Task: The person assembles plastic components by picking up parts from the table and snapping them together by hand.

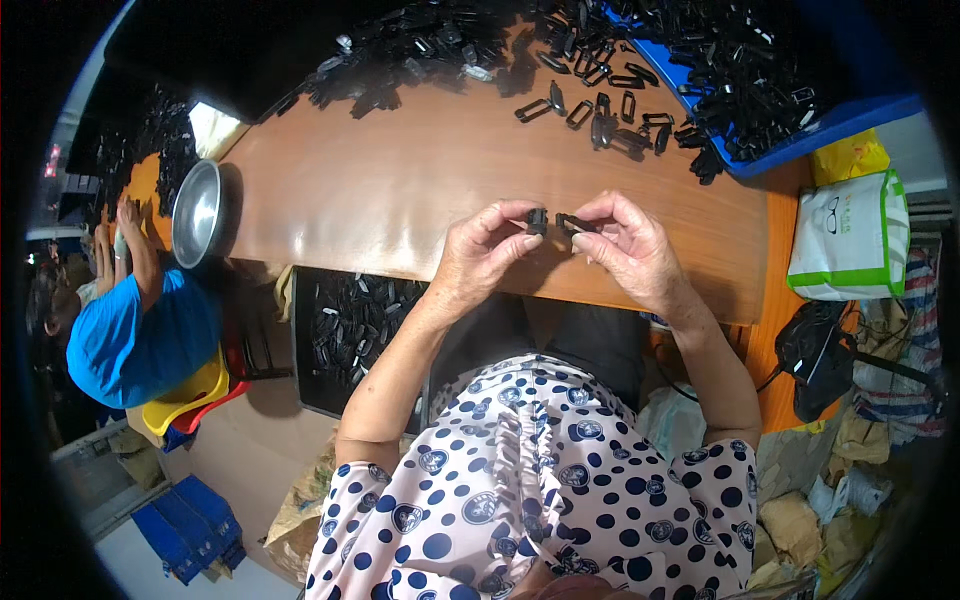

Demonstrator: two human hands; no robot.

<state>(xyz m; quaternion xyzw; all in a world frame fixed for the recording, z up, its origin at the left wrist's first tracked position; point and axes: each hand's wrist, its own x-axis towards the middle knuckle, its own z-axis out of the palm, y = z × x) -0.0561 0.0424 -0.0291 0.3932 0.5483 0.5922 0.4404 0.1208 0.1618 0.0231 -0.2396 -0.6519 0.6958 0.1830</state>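
Above the table's near edge, my left hand (489, 248) pinches a small black plastic piece (537, 220) between thumb and fingertips. Facing it, my right hand (630, 250) is closed on another small black piece (570, 222). A narrow gap separates the two pieces. Their exact kind is too small to make out. Beyond my hands, loose black rectangular plastic frames (580, 115) and other black parts lie scattered on the brown table (380, 190).
A blue tray (800, 155) heaped with black parts stands at the far right. More parts pile up at the far edge (400, 50). A metal bowl (198, 214) sits on the left. Below the table is a bin of black parts (360, 325). A person in blue (145, 335) works at left.
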